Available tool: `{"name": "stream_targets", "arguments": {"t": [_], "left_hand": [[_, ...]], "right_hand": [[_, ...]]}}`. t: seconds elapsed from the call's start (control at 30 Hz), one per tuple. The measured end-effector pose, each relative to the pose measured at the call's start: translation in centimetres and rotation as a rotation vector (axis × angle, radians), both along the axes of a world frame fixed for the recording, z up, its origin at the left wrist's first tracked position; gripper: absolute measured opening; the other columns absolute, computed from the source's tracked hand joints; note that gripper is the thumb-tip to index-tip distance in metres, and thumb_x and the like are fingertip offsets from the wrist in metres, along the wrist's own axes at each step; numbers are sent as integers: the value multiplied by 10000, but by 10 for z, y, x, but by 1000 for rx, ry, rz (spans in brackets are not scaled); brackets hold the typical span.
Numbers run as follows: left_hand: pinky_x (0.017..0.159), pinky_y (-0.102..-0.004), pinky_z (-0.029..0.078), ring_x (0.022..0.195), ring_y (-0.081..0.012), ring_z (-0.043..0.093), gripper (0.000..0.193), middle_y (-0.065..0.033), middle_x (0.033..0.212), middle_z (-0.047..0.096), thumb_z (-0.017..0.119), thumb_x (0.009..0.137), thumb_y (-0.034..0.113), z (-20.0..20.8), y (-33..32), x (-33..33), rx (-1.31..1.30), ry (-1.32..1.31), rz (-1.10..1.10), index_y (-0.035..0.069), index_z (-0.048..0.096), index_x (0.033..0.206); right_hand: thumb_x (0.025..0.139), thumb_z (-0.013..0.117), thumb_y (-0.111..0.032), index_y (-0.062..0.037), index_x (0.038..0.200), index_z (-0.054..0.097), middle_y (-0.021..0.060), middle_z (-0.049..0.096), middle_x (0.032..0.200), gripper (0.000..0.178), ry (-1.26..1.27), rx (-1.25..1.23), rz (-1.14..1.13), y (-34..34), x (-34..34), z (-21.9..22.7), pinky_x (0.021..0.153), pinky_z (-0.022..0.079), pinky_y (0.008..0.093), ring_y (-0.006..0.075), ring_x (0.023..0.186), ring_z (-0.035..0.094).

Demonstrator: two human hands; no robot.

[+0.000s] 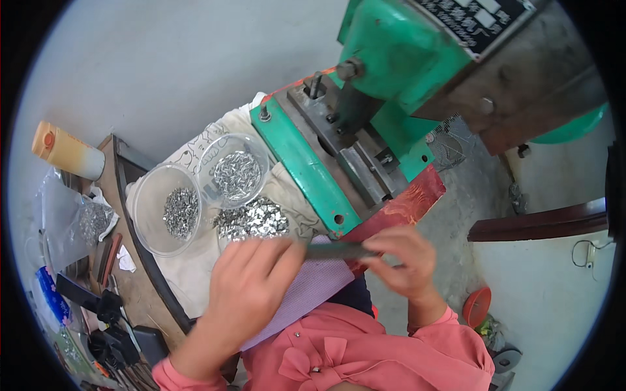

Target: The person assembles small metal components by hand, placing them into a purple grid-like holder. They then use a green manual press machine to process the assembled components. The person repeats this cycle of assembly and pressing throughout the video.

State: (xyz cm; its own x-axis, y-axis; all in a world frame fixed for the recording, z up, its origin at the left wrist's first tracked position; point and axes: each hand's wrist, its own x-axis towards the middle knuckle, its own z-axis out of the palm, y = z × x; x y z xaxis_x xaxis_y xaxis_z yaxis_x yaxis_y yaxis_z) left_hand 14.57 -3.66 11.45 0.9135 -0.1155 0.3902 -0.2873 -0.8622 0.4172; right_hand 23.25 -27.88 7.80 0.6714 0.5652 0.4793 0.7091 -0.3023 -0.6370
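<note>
A dark, narrow bar lies level across the space before my body; its exact kind I cannot make out. My left hand is closed at its left end, fingers bent over and slightly blurred. Thumb and fingers of my right hand pinch the right end. Just beyond my left hand is a heap of small shiny metal pieces on a pale cloth. Two clear round tubs stand behind it: one tub contains small grey metal parts, the other slim silvery parts.
A green press with a steel die stands on a red board ahead of me. Tools, a plastic bag and a yellow-white bottle crowd the left bench. A purple cloth covers my lap. A red bowl is low at right.
</note>
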Motion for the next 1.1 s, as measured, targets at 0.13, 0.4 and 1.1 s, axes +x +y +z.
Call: {"name": "stream_targets", "arguments": {"t": [0.13,0.4,1.1], "left_hand": [[745,-364,491,832,-250,619,227,-70,888,610,676,764,84,5,-8,89,122,-133,-272,45,649,986],[778,-340,507,865,-221,627,101,-57,827,583,617,787,123,8,-32,144,368,-180,-519,63,627,868],[988,-375,479,1201,-271,595,484,-148,1304,610,588,819,83,-34,-49,99,293,-167,-185,-47,600,1285]], "right_hand": [[721,836,8,-23,982,725,102,686,906,285,-151,66,-255,-16,21,5,552,521,265,160,705,668],[732,813,34,-4,935,701,85,659,822,235,-105,40,-426,-26,10,-5,546,503,256,139,636,655],[879,700,-60,-25,1153,714,126,660,1024,276,-47,6,-286,-11,94,-23,874,500,363,289,971,651]]}}
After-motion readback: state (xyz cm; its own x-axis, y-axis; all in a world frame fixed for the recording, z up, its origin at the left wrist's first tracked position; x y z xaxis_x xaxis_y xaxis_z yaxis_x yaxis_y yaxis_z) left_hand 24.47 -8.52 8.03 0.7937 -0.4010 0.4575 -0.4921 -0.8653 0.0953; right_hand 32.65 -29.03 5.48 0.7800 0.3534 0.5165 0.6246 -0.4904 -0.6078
